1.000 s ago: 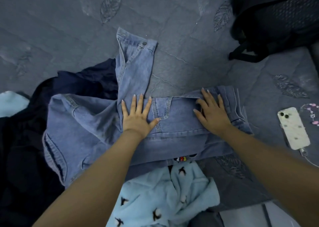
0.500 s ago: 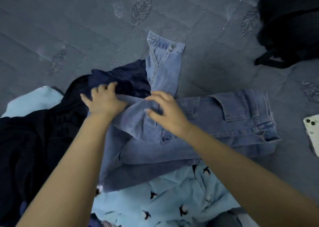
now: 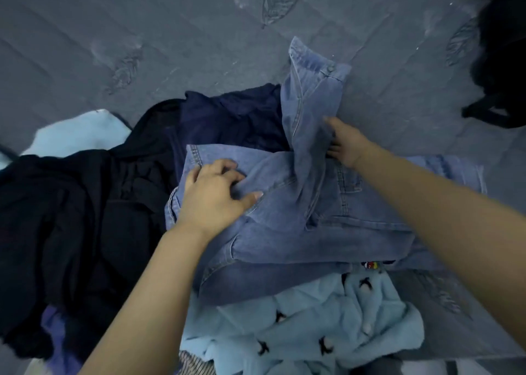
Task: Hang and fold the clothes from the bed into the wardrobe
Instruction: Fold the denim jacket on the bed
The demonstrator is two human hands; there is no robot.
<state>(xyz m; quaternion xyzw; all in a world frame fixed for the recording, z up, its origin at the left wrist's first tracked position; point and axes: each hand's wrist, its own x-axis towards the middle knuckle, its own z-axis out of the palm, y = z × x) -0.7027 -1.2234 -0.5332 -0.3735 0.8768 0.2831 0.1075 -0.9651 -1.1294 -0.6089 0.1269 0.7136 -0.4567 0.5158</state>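
Jacket [image 3: 299, 218] under both hands' grip

Dim bluish light, soft focus, motion blur left, wide-angle edge bending.

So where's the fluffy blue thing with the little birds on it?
The fluffy blue garment lies at the bottom middle of the head view, on the bed, partly under the denim jacket and right of the dark clothes.
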